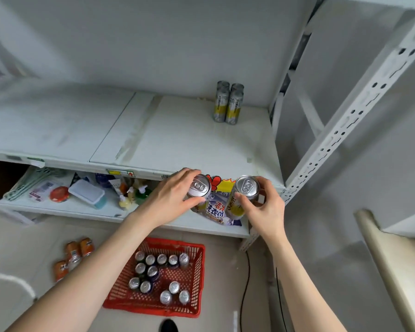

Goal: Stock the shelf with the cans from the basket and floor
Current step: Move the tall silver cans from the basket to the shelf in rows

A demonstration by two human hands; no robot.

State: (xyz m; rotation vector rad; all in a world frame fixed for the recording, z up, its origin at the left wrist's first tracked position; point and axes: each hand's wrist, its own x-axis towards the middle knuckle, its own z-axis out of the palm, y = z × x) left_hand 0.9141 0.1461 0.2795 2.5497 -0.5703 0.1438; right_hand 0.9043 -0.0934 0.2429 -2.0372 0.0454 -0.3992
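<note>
From my head camera, looking down: my left hand (pixel 175 197) is wrapped around a silver-and-yellow can (pixel 199 191), fingers curled over its far side and thumb on the near side. My right hand (pixel 261 207) grips a second can (pixel 243 195) of the same kind, thumb pressed against its near wall. Both cans are upright, lids up, held just at the near edge of the white shelf (pixel 177 140), close to its right end.

The shelf board ahead of me is mostly bare. Four matching cans (pixel 228 103) stand in a tight cluster at the far right, against the back wall. The perforated upright post (pixel 345 125) bounds the shelf on the right, just beside my right hand.

Below, a lower shelf (pixel 65 207) holds small household items, and a printed bag (pixel 217 207) sits under my cans.

On the floor, the red basket (pixel 197 305) sits between my forearms, with upright cans grouped toward its left and near side and open mesh on its right. Orange cans (pixel 73 256) stand on the floor to its left, well apart from it.
</note>
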